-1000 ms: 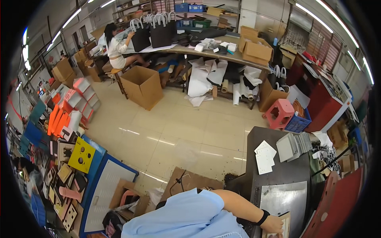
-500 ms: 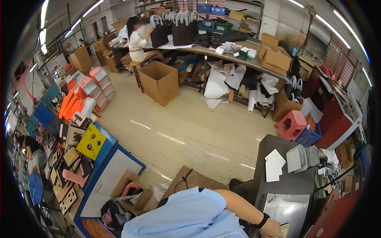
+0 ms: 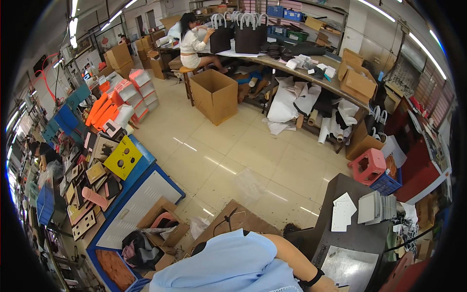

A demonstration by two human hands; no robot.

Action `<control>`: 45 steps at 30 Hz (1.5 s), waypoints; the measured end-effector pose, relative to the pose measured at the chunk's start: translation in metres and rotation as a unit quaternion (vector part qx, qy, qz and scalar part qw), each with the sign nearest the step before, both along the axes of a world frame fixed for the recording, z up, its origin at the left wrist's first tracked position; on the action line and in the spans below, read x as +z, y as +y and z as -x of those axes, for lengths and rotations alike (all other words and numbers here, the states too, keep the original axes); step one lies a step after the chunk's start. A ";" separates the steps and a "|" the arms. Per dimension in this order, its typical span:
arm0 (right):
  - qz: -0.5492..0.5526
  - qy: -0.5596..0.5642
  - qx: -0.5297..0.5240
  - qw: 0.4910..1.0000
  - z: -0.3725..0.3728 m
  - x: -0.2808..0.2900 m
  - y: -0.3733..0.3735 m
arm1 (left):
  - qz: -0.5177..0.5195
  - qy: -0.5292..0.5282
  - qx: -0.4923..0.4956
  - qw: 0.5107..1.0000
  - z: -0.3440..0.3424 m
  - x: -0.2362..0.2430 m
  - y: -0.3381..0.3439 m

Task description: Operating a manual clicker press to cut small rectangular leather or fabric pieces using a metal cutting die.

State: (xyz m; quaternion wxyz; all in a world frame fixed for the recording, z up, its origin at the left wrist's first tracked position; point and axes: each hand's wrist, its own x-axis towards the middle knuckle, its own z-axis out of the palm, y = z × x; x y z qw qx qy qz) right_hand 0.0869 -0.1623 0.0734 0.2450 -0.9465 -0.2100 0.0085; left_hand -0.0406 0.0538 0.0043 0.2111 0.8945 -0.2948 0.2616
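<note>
My left hand (image 3: pixel 324 286) is at the lower edge, right of the middle, with a black band (image 3: pixel 312 278) around the wrist. The bare forearm (image 3: pixel 296 257) reaches to it from a light blue sleeve (image 3: pixel 233 258). Most of its fingers are cut off by the picture's edge, so their grip is hidden. Beside the fingertips shows the edge of a small pale piece (image 3: pixel 343 288). Just beyond lies a shiny metal plate (image 3: pixel 351 265) on a dark bench (image 3: pixel 318 243). My right hand is out of view.
White cards (image 3: pixel 343 213) and a stack of grey plates (image 3: pixel 377 208) lie farther along the bench. A pink stool (image 3: pixel 367 165) and blue crate (image 3: pixel 387 184) stand behind. At left is a cluttered cabinet (image 3: pixel 131 204). A person (image 3: pixel 194 44) sits near black bags (image 3: pixel 248 39).
The view has shifted, so the room sits farther right in the picture. My left hand is lower and slightly left, with more of its fingers cut off.
</note>
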 end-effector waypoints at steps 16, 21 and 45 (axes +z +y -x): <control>-0.318 0.014 -0.054 0.946 0.078 0.075 -0.005 | 0.115 0.245 0.023 0.962 0.016 0.072 -0.018; -0.298 -0.027 -0.101 0.949 0.118 0.086 -0.026 | 0.069 0.060 -0.022 0.996 0.009 0.044 -0.029; 0.057 0.253 -0.314 0.913 0.310 0.054 -0.146 | -0.071 0.078 0.263 0.959 0.074 0.072 0.233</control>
